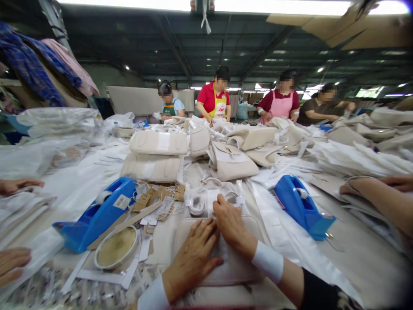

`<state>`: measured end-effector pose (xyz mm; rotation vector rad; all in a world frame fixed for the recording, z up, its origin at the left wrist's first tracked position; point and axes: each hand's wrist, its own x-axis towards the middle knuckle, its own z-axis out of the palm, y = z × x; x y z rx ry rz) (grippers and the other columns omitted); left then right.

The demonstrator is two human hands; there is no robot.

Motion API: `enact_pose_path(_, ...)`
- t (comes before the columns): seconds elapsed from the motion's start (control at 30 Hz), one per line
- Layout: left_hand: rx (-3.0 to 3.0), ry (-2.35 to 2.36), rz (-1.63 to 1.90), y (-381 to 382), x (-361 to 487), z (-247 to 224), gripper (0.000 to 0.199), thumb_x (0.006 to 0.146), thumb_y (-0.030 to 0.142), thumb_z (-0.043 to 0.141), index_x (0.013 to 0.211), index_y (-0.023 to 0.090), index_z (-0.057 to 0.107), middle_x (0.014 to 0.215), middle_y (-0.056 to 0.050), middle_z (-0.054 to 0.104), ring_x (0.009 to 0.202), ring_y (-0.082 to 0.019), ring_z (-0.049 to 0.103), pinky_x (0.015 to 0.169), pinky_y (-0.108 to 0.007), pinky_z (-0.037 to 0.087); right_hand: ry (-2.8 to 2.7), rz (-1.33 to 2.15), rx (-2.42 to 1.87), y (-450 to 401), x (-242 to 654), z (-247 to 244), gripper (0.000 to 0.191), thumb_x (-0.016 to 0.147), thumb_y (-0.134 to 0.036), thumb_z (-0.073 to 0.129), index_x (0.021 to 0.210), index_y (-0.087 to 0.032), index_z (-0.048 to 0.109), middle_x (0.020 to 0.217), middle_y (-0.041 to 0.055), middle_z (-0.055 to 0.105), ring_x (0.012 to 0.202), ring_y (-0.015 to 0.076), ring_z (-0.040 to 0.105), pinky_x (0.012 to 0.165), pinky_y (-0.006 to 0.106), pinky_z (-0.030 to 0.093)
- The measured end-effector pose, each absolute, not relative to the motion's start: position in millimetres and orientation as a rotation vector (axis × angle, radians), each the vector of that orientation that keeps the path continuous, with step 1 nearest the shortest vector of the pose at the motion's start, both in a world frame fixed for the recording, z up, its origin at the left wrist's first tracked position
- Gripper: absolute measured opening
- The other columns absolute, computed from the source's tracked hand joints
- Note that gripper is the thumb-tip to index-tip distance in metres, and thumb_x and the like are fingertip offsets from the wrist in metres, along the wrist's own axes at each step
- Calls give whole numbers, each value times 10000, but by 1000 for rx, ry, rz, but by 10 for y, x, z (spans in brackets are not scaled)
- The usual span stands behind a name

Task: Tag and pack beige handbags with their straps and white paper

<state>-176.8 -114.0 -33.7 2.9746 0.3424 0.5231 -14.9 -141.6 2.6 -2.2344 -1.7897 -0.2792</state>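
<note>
A beige handbag (238, 262) lies flat in front of me, its rolled strap (196, 206) wrapped in white material at the far edge. My left hand (195, 254) rests on the bag with its fingers stretched out and lying flat. Just to the right and farther forward, my right hand (230, 219) has its fingers bent and drawn together at the white wrapping (211, 196) by the strap. Whatever is between those fingertips is hidden. Both wrists wear white cuffs.
Blue tape dispensers stand left (97, 215) and right (303, 206). A round dish of yellowish paste (116, 247) sits near brown tags (151, 196). Stacked beige bags (158, 144) lie ahead. Other people's hands (14, 262) reach in from both sides; several co-workers stand across the table.
</note>
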Motion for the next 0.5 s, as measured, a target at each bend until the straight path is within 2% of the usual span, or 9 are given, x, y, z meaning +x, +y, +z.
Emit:
enact_pose_path(0.1, 3061, 291, 589, -1093, -1763, -384, 673, 835, 386, 686, 1412, 158, 427, 1489, -134, 432, 1391, -319, 356, 1136, -556, 334, -1723, -340, -2060, -1478, 60, 197, 202, 908, -84, 480, 1009, -199, 612, 1052, 60, 615, 754, 153, 600, 583, 254, 368)
enact_pose_path(0.2, 3135, 250, 717, -1031, -1765, -441, 648, 845, 403, 669, 1413, 190, 441, 1488, -108, 442, 1364, -305, 399, 1115, -508, 370, -1422, -360, -1855, -1732, 695, 388, 225, 920, -144, 433, 991, -205, 638, 998, 57, 647, 848, 170, 612, 734, 269, 438)
enact_pose_path(0.27, 3161, 208, 814, -994, -1765, -481, 634, 850, 402, 661, 1414, 203, 450, 1490, -92, 443, 1356, -288, 410, 1119, -459, 366, -1138, -353, -1859, -2030, 1274, 505, 206, 877, -200, 469, 949, -191, 662, 968, 59, 679, 888, 190, 616, 817, 306, 451)
enact_pose_path(0.33, 3164, 165, 891, -965, -1763, -514, 622, 856, 399, 653, 1414, 212, 454, 1494, -77, 441, 1358, -275, 407, 1127, -424, 351, -797, -306, -2016, -2381, 1809, 600, 209, 838, -253, 514, 946, -192, 681, 943, 50, 702, 866, 199, 625, 820, 330, 459)
enact_pose_path(0.43, 3153, 150, 907, -938, -1769, -531, 625, 855, 391, 654, 1419, 218, 448, 1499, -69, 435, 1367, -271, 394, 1134, -416, 336, -637, -272, -2106, -2763, 2247, 665, 133, 820, -282, 617, 809, -160, 670, 788, 60, 690, 756, 205, 619, 754, 358, 487)
enact_pose_path(0.5, 3142, 198, 831, -957, -1798, -503, 650, 846, 385, 666, 1427, 214, 433, 1505, -80, 426, 1377, -280, 381, 1134, -439, 335, -657, -259, -2068, -2759, 2246, 645, 175, 873, -326, 627, 865, -155, 660, 850, 56, 682, 771, 180, 623, 739, 346, 518)
